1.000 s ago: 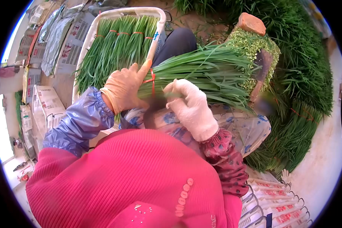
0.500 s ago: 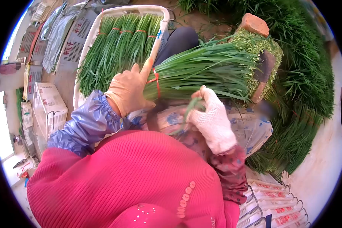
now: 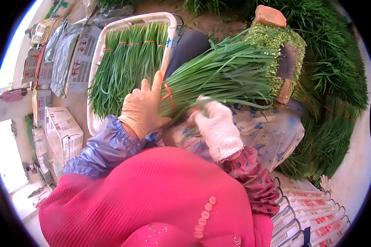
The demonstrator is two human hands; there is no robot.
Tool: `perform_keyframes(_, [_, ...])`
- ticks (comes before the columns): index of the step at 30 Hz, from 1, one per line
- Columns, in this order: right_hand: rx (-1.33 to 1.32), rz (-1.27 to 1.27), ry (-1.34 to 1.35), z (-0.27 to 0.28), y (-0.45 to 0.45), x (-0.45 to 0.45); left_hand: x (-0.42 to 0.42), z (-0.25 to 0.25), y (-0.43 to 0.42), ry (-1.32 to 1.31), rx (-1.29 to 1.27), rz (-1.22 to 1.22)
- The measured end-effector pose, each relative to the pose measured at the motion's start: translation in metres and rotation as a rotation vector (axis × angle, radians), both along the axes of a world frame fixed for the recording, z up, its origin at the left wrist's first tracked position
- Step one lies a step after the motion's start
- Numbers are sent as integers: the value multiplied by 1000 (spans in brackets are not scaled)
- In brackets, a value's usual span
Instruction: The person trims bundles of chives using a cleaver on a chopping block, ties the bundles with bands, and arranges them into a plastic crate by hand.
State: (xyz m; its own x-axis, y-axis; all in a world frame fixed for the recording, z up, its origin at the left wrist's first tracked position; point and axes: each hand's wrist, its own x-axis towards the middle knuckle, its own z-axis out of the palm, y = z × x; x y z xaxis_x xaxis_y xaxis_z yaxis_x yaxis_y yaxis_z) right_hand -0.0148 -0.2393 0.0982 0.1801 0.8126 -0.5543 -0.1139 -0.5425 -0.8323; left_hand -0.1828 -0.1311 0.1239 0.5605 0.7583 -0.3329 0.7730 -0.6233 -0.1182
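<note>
A large bundle of garlic chives (image 3: 222, 74) lies across my lap, tied near its left end by a red band (image 3: 167, 97). My left hand (image 3: 143, 108), in a tan glove, grips that left end, with the thumb below and the index finger stretched along it. Beneath the bundle, my right hand (image 3: 216, 125), in a white knitted glove with bare fingertips, pinches a few loose chive leaves (image 3: 189, 132) close to the band. Part of these leaves is blurred and hidden by the fingers.
Left, a white crate (image 3: 95, 78) holds several banded chive bundles (image 3: 138, 49). A brick (image 3: 271, 16) and a dark blade with wooden handle (image 3: 286, 68) rest on chopped green bits (image 3: 261, 39). Chives (image 3: 329, 53) are heaped right; stacked white crates (image 3: 313, 214) stand lower right.
My right hand has moved left toward the banded end, carrying the loose leaves below the bundle. My left hand stays at the bundle's end. The view has shifted slightly.
</note>
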Motion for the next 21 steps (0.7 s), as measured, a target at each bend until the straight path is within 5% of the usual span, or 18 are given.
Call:
perform_keyframes(4, [-11, -7, -128, 3, 7, 5, 6, 5, 1, 39, -72, 28])
perform_keyframes(6, [240, 99, -594, -14, 9, -3, 7, 5, 0, 50, -53, 35])
perform_keyframes(9, [74, 314, -739, -2, 15, 1, 2, -1, 1, 19, -28, 15])
perform_keyframes(14, [427, 403, -1284, -19, 8, -6, 2, 0, 0, 53, -15, 29])
perform_keyframes(21, [440, 441, -1221, -14, 1, -4, 6, 3, -4, 87, -49, 63])
